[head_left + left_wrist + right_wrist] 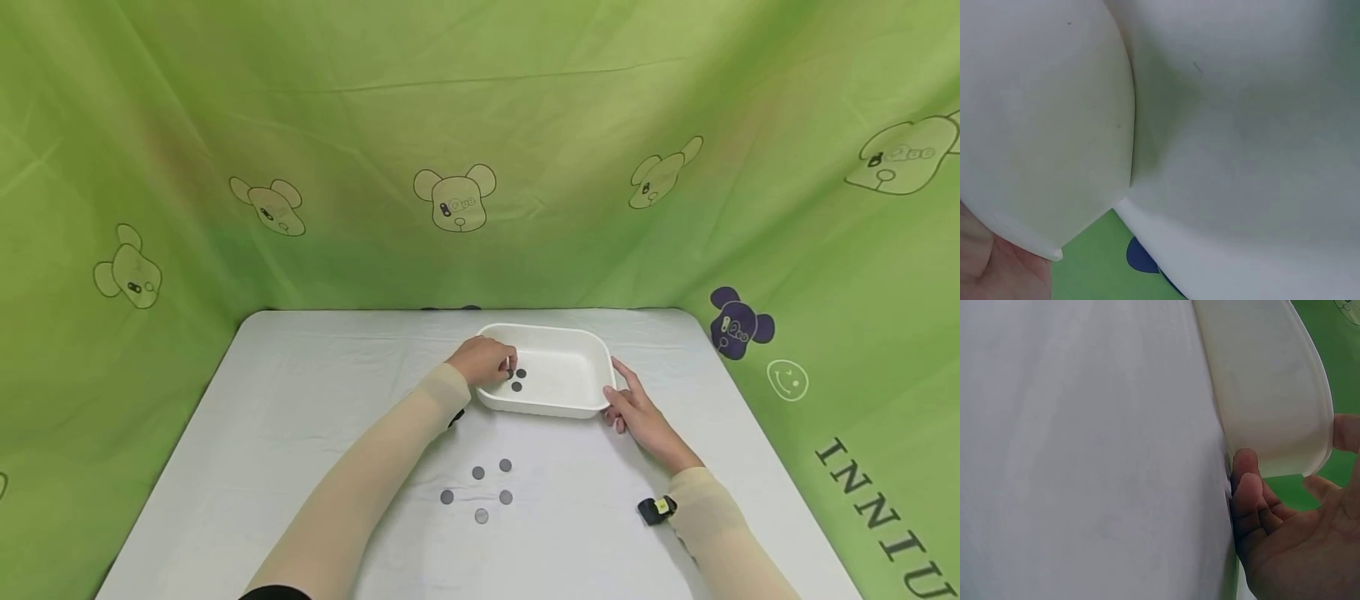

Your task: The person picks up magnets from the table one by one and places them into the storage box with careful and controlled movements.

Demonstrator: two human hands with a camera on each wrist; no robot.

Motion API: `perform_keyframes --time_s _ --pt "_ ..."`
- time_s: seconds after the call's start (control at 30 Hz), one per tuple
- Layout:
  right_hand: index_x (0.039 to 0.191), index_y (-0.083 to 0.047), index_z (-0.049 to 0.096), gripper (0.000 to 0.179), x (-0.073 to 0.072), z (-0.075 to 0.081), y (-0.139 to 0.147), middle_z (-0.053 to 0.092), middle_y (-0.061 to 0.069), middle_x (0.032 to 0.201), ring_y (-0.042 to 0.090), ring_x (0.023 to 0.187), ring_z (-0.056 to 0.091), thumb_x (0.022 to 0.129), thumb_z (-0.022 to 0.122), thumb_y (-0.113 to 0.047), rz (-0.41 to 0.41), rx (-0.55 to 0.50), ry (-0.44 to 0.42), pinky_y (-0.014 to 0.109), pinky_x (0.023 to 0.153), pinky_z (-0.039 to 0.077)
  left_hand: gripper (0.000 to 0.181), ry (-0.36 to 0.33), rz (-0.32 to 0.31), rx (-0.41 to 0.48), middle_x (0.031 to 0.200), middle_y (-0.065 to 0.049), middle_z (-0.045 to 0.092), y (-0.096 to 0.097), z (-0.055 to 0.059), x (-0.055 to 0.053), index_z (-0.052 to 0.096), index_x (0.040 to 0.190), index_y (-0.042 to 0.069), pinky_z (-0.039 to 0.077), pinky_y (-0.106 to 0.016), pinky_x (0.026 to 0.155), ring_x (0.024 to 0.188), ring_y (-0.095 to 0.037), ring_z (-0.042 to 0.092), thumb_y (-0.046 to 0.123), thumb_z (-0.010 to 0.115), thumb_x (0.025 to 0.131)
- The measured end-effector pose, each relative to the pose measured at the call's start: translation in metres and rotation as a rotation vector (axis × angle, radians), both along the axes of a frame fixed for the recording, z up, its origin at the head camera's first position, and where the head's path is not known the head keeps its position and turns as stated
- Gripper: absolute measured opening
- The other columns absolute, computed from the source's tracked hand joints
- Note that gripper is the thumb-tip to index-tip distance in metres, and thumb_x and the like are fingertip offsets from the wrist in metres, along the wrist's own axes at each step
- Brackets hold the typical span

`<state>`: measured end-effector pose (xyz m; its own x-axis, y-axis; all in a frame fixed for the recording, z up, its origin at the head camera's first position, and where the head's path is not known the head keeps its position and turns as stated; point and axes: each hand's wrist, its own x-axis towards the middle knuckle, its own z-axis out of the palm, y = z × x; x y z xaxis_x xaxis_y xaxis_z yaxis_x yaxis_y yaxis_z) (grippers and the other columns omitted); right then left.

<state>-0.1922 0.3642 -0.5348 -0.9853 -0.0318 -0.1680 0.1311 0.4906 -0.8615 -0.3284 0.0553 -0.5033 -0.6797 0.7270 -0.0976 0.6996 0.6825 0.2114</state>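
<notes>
Now the left hand [484,361] pinches a disc [510,374] — inside the tray [564,373]; the right hand [639,414] grips its rim [611,358].

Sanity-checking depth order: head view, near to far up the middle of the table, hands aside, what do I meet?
Five loose grey discs → near wall of the white dish → dark discs inside it → dish's far wall → green curtain.
</notes>
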Motion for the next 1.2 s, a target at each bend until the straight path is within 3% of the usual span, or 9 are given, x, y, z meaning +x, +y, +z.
perform_keyframes --time_s 0.47,0.6,0.87,1.2 --pt "0.174 -0.022 0.004 0.073 0.0 -0.005 0.002 0.062 0.013 0.091 0.015 0.073 0.056 0.117 0.045 -0.041 0.02 -0.012 0.026 0.026 0.065 0.05 0.012 0.026 0.012 -0.026 0.091 0.008 0.07 -0.001 0.006 0.011 0.075 0.116 0.02 0.049 -0.028 0.085 0.084 -0.01 0.059 0.021 0.07 0.105" --pt "0.174 -0.022 0.004 0.073 0.0 -0.004 0.002 0.062 0.014 0.092 0.015 0.073 0.056 0.116 0.046 -0.041 0.018 -0.015 0.019 0.027 0.066 0.05 0.014 0.009 -0.007 0.025 0.092 0.007 0.068 -0.002 0.005 0.01 0.074 0.12 0.019 0.05 -0.026 0.084 0.085 -0.009 0.059 0.02 0.067 0.107" --pt "0.174 -0.026 0.001 0.074 0.0 -0.004 0.003 0.063 0.014 0.095 0.016 0.075 0.057 0.116 0.045 -0.043 0.013 -0.013 0.004 0.027 0.066 0.051 0.017 -0.054 -0.025 0.164 0.109 0.003 0.07 -0.008 0.005 0.011 0.073 0.123 0.016 0.051 -0.027 0.093 0.101 -0.013 0.062 0.018 0.066 0.108" --pt "0.174 -0.028 0.0 0.071 -0.003 -0.008 0.007 0.059 0.017 0.103 0.019 0.076 0.057 0.118 0.042 -0.037 0.021 0.004 0.002 0.029 0.067 0.052 0.021 0.018 -0.066 0.311 0.119 0.002 0.071 -0.025 0.008 0.018 0.071 0.128 0.015 0.048 -0.033 0.108 0.115 -0.016 0.064 0.02 0.067 0.108"
